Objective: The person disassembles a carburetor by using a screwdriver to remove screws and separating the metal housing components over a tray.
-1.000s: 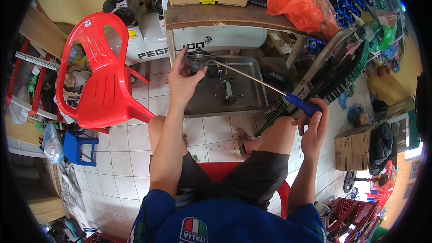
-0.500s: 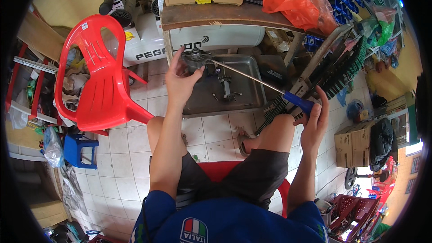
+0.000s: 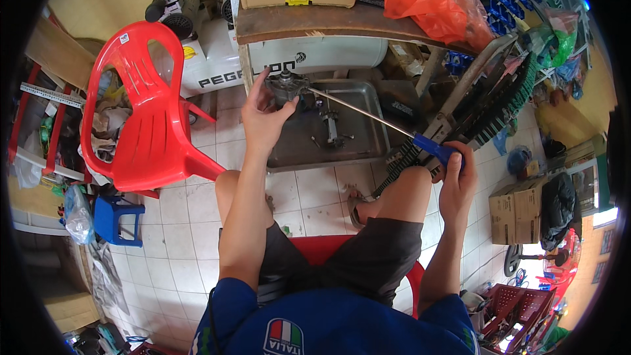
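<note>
The dark metal part (image 3: 287,85) is grasped between thumb and fingers of the left hand (image 3: 264,118) at the tray's (image 3: 296,158) far left corner; it is judged heavy, stiff and possibly greasy, best held around its body. The screwdriver (image 3: 368,114), its tip at the part's right side, is clasped by the right hand's (image 3: 459,181) fingers; it is judged light, rigid, best gripped by the handle.

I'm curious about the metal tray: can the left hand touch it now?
Probably yes: the metal tray looks close, with nothing obvious between, but the left hand is holding a dark metal part.
</note>
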Action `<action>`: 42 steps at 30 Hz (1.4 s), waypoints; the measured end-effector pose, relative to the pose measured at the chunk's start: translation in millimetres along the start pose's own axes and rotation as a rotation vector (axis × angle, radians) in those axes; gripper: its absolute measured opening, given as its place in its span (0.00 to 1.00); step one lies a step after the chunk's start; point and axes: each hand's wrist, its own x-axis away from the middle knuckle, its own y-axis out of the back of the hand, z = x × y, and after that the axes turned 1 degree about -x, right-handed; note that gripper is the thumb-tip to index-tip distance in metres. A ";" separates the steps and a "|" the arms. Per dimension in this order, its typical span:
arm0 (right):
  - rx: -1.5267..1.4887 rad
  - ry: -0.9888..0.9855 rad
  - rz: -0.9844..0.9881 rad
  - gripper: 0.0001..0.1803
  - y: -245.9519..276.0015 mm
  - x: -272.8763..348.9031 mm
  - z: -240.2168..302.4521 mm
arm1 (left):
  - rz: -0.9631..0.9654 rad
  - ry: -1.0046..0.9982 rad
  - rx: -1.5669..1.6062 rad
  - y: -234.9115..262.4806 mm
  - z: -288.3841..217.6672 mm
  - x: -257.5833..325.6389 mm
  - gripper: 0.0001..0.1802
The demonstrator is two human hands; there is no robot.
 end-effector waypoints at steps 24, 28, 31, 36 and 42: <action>-0.340 0.083 0.270 0.21 14.9 7.0 2.3 | -0.006 -0.002 -0.028 -1.9 -1.3 -0.1 0.44; -0.223 0.053 0.239 0.22 14.1 4.8 -2.7 | -0.002 -0.002 -0.073 -1.3 -2.8 1.1 0.43; -0.033 -0.096 0.111 0.24 14.1 2.2 -22.7 | 0.001 -0.007 0.015 -7.0 -7.2 0.8 0.43; -0.421 -0.038 0.155 0.24 7.3 4.6 14.9 | 0.016 -0.007 -0.055 -1.3 -4.0 0.0 0.43; -0.429 0.109 0.200 0.24 14.4 7.2 5.0 | 0.027 -0.009 -0.019 -4.6 -6.6 0.8 0.42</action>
